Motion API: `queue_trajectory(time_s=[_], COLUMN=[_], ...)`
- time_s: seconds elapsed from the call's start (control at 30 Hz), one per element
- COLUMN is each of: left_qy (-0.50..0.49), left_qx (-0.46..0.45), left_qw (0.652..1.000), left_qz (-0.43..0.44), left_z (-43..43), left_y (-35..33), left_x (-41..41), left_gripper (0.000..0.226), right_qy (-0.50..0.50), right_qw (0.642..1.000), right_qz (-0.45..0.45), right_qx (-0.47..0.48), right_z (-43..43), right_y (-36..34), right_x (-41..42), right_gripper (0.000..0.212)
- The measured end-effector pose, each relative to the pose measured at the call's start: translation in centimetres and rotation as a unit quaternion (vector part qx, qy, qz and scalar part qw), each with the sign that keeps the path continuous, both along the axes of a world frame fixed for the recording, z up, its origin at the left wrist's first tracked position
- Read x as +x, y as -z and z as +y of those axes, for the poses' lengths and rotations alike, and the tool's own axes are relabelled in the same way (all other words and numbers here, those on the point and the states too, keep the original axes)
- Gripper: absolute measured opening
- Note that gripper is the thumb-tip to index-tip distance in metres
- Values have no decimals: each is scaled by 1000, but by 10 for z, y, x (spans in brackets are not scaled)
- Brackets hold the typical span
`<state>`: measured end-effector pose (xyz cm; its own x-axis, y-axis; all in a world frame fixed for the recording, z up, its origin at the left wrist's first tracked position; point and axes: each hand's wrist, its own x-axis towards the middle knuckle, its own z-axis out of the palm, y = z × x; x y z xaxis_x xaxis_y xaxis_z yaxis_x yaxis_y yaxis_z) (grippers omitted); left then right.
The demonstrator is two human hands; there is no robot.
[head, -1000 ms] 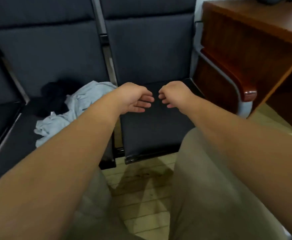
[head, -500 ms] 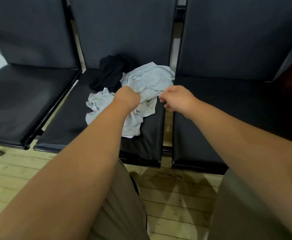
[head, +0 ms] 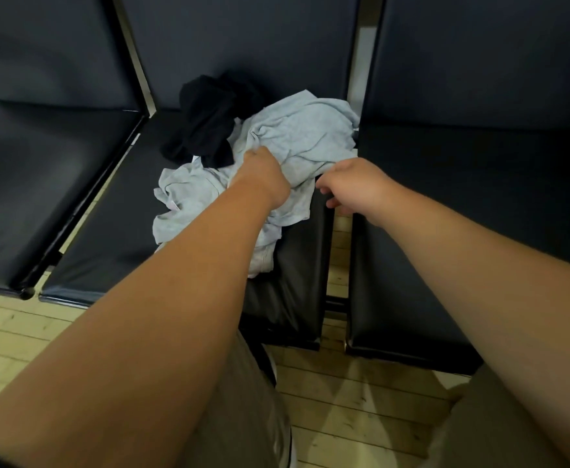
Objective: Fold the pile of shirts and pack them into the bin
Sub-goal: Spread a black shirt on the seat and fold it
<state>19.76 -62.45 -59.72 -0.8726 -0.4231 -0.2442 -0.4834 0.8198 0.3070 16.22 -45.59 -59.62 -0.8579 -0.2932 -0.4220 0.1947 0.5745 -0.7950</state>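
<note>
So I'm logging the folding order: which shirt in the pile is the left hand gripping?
The light grey shirt: the left hand grips its crumpled fabric. The black shirt lies further back, in neither hand.

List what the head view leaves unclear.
- Bin: outside the head view's frame.
- Fingers of left hand: behind the hand's back; grip on grey shirt unsure.
- Black shirt: blends into dark seat; outline unclear.
- Shirt count: pile too crumpled.
</note>
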Motion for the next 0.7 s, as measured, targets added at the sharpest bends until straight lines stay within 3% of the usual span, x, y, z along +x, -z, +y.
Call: queue_trajectory(time_s=[0.1,0.27,0.4,0.5,0.6,0.7], left_qy=[-45,-62,-132,-148,-146,-147], left_qx=[-4,-10,-84,-129,-65,-42], left_qw=[999,998,982,978,987,983], left_qz=[-19,7,109,64,-11,98], left_z=[0,-7,-23,-31,-39,-51], left_y=[0,-1,-7,-8,-4,-4], left_x=[-6,-10,-8,-4,-3,-7], left_gripper=[69,40,53,54,70,53], right_qy=[0,-12,-11,-11,-6,-8], right_qw=[1000,1000,999,998,998,998], right_qz=[-9,-6,-3,11,11,21], right_qx=[-11,-28,-49,-55,-60,-60], right_z=[0,0,-1,-2,-3,-4], right_y=[5,7,3,-1,-3,-4], right_x=[-5,-4,-5,-5,-6,-7], right_gripper=[26,23,20,21,18,17])
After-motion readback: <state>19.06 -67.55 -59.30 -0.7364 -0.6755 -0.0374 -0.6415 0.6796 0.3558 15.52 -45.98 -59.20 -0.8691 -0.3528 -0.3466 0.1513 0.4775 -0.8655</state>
